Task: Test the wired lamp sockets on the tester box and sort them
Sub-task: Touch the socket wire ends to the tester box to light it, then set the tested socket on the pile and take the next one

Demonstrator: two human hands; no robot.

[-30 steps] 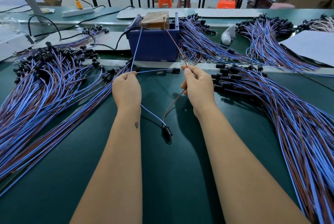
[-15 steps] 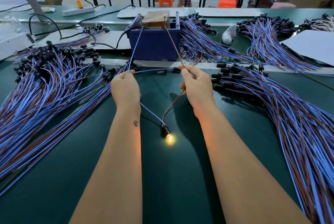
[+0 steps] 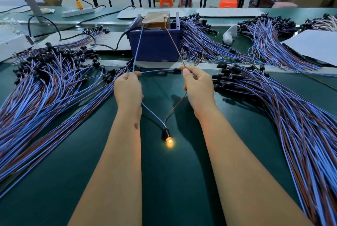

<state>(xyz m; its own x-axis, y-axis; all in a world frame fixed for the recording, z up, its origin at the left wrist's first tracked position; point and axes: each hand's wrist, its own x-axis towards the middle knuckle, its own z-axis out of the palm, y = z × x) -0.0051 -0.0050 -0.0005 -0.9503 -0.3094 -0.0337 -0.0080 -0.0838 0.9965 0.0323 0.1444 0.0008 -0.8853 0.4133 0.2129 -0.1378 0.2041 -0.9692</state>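
Orange bulb [image 3: 169, 142]: still glowing under its black socket [image 3: 165, 133], as half a second ago.
My left hand [image 3: 128, 89]: pinching blue wire [image 3: 137, 47].
My right hand [image 3: 198, 87]: pinching brown wire [image 3: 174, 43] toward blue box [image 3: 155, 47].

A dark green bench [image 3: 173, 189] carries heaps of wired sockets at left [image 3: 45, 87] and right [image 3: 291, 109], with a blue tester box [image 3: 155, 45] at upper centre.

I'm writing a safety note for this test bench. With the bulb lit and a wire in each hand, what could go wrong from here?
1. The left hand and right hand pinch the blue wire and brown wire while the bulb glows, so fingers sliding toward bare ends might get a shock.
2. The lit bulb lies on the green mat; it could scorch it.
3. The dangling socket may snag neighbouring bundles.
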